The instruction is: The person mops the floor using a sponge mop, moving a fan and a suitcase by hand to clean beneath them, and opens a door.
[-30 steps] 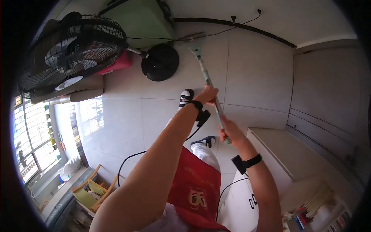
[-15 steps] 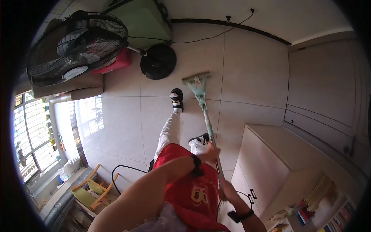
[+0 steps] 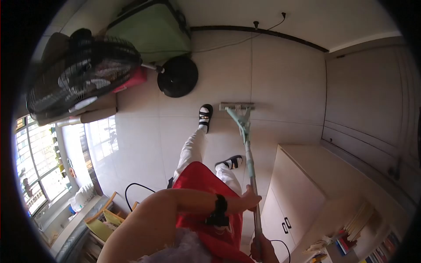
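A sponge mop [image 3: 249, 160] with a pale green head frame and a metal pole slants down the middle of the view. Its flat mop head [image 3: 237, 106] lies on the tiled floor, ahead of my feet. My left hand [image 3: 251, 199], a black band on its wrist, is wrapped around the middle of the pole. Lower down, near the bottom edge, my right hand [image 3: 264, 250] grips the upper end of the pole. I wear a red apron [image 3: 201, 177], and my feet are in black strapped sandals [image 3: 205, 118] beside the mop.
A black standing fan [image 3: 83, 76] with a round base [image 3: 177, 76] stands at the upper left by a green suitcase [image 3: 149, 30]. A cord runs along the far wall. At right are a pale cabinet [image 3: 294, 193] and bookshelf; a wooden folding chair [image 3: 103, 219] is at lower left.
The mop head has moved to the right and back toward me, and the pole is more upright. Both hands have come closer to my body with it.
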The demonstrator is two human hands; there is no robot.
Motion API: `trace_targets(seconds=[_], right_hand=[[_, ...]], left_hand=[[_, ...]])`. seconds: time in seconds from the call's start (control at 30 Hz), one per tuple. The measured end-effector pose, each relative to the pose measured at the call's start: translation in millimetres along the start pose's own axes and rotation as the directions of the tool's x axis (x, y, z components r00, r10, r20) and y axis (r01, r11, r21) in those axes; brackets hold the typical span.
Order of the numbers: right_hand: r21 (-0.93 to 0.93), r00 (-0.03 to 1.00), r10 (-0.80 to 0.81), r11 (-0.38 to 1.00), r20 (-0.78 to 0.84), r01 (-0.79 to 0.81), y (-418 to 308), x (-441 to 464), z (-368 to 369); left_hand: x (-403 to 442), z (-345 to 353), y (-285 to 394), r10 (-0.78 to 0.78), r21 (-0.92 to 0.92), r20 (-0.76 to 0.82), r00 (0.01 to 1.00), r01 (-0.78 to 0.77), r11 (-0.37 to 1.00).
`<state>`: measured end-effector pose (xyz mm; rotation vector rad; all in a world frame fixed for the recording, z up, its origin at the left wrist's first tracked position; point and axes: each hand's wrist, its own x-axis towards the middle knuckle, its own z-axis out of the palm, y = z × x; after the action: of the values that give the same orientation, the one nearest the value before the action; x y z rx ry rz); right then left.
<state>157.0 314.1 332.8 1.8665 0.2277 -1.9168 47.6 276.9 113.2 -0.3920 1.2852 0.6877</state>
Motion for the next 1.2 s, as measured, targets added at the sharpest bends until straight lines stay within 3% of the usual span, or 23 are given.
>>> trace_targets(seconds=[0.1,0.13,0.2,0.23,0.3,0.37,0.43,0.5,0.57,0.7,0.77,0.83,0.87,0.93,1.03,1.07,1.13,1.2], right_hand=[[-0.125,0.992,-0.114,0.985,0.048,0.119,-42.7,43.1,41.9],[-0.067,0.982,-0.143,0.986,0.122,0.152,-59.1,59.5,59.4],[0.109,0.946,-0.186,0.981,0.264,0.163,-98.2,88.6,105.1],[0.216,0.922,-0.202,0.967,0.331,0.134,-121.0,101.7,130.7],[0.305,0.872,-0.279,0.939,0.403,0.159,-160.2,133.0,173.2],[0.362,0.83,-0.301,0.923,0.469,0.131,-198.3,162.1,211.4],[0.331,0.825,-0.32,0.928,0.467,0.173,-230.9,170.9,251.8],[0.304,0.822,-0.309,0.937,0.478,0.175,-250.0,174.5,285.1],[0.286,0.811,-0.271,0.949,0.519,0.135,-256.2,178.5,307.9],[0.094,0.871,-0.147,0.989,0.468,0.117,-244.6,194.5,324.3],[0.003,0.872,-0.117,0.991,0.476,0.131,-230.7,200.5,324.9],[-0.075,0.885,-0.126,0.981,0.449,0.177,-214.4,196.2,325.2],[-0.124,0.887,-0.168,0.962,0.43,0.242,-203.9,196.6,324.5],[-0.137,0.905,-0.154,0.965,0.397,0.225,-186.7,192.9,312.1],[-0.166,0.918,-0.172,0.955,0.357,0.244,-163.2,187.8,274.4],[-0.182,0.917,-0.187,0.948,0.352,0.263,-154.7,186.0,254.5],[-0.239,0.938,-0.169,0.939,0.303,0.247,-130.9,178.6,210.9],[-0.346,0.949,-0.179,0.9,0.259,0.264,-97.8,168.2,156.3]], left_hand=[[19.4,-45.4,70.8,0.143,-0.002,-0.023,0.989,-0.143,0.99],[22.8,-71.1,108.9,0.083,-0.107,0.106,0.991,-0.072,0.992],[41.9,-107.4,166.7,0.154,-0.154,0.103,0.983,-0.137,0.978],[63.6,-115.7,187.2,0.279,-0.092,-0.028,0.96,-0.28,0.956],[102.0,-146.2,234.5,0.399,-0.081,-0.097,0.912,-0.407,0.91],[122.5,-184.4,286.4,0.439,0.011,-0.111,0.892,-0.44,0.898],[116.0,-219.6,330.7,0.427,-0.223,-0.017,0.904,-0.419,0.88],[102.2,-247.4,365.5,0.419,0.034,-0.054,0.906,-0.418,0.908],[100.0,-275.2,372.5,0.413,0.124,-0.084,0.907,-0.402,0.907],[102.5,-325.9,348.3,0.39,-0.031,-0.133,0.911,-0.397,0.917],[96.4,-342.1,326.3,0.382,0.101,-0.258,0.887,-0.369,0.924],[100.0,-355.3,309.8,0.347,0.404,-0.275,0.897,-0.219,0.888],[100.7,-353.1,298.5,0.344,0.377,-0.309,0.887,-0.218,0.9],[102.7,-342.9,266.1,0.335,0.323,-0.373,0.865,-0.218,0.921],[130.5,-313.7,216.3,0.212,-0.03,-0.351,0.912,-0.237,0.971],[174.6,-321.1,182.2,0.55,0.644,-0.008,0.835,-0.416,0.641],[204.4,-291.7,142.1,0.364,0.903,0.273,0.89,-0.367,0.222],[174.3,-217.0,101.5,0.269,0.978,0.173,0.947,-0.197,0.064]])
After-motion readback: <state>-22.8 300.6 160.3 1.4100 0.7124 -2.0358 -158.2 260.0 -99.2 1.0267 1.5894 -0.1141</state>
